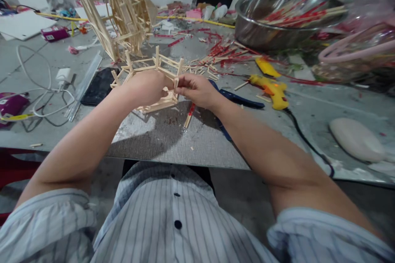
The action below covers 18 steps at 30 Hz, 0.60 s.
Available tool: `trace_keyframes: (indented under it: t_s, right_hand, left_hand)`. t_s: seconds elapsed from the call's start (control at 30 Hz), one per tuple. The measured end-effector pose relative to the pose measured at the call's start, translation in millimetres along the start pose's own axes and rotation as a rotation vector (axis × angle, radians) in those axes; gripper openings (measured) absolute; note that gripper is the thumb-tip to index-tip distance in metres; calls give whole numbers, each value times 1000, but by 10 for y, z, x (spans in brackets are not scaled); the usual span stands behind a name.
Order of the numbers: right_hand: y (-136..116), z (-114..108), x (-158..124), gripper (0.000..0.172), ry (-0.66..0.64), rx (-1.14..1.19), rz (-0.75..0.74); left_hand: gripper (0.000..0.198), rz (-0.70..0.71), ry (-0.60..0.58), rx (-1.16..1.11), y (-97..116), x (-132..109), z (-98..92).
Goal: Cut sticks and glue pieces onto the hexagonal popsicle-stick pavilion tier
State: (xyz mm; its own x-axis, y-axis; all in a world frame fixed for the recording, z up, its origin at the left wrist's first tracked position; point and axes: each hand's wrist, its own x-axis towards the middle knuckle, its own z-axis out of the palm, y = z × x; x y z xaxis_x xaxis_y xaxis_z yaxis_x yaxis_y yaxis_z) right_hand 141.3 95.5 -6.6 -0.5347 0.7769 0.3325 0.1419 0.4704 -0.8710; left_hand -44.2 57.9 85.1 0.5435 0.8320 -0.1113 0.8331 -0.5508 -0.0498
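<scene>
A low, many-sided frame of pale wooden chopsticks (159,109) lies on the table before me, with short posts standing up at its corners. My left hand (149,86) reaches across the frame, its fingers curled inward near the right-hand corner. Most of those fingers are hidden behind the back of the hand. At that same corner, my right hand (197,89) pinches an upright piece of chopstick between thumb and fingers. A short pair of chopsticks with a red band (189,116) lies just below the right hand.
A taller chopstick structure (123,12) stands behind. To the right are a dark-blue handled tool (242,99), a yellow glue gun (273,91) with its cord, and a steel basin (262,33) of chopsticks. A phone (100,86) and white cables (46,88) lie left.
</scene>
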Motion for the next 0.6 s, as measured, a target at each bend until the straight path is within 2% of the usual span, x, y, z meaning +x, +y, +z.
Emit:
trace_keyframes:
  t_s: [0.13,0.23,0.33,0.4,0.5,0.6]
  right_hand:
    - [-178,-106,-49,31,-3,-30,67]
    - [-401,-340,-128,36,32,-182,155]
    - [-620,-628,-272,20,-16,-444,298]
    - [-713,-757,-405,20,-47,-592,382]
    - [-744,-758,-599,30,-56,-624,428]
    - [-698,-564,-703,42,-34,-366,379]
  left_hand:
    - [37,28,9,-40,28,-44,-99]
    - [32,82,75,-146,46,-83,-153]
    - [22,149,171,-414,95,-115,-145]
    - [13,185,220,-681,158,-108,-85]
    - [5,167,303,-1064,279,-42,69]
    - [6,85,396,-1344,384,49,235]
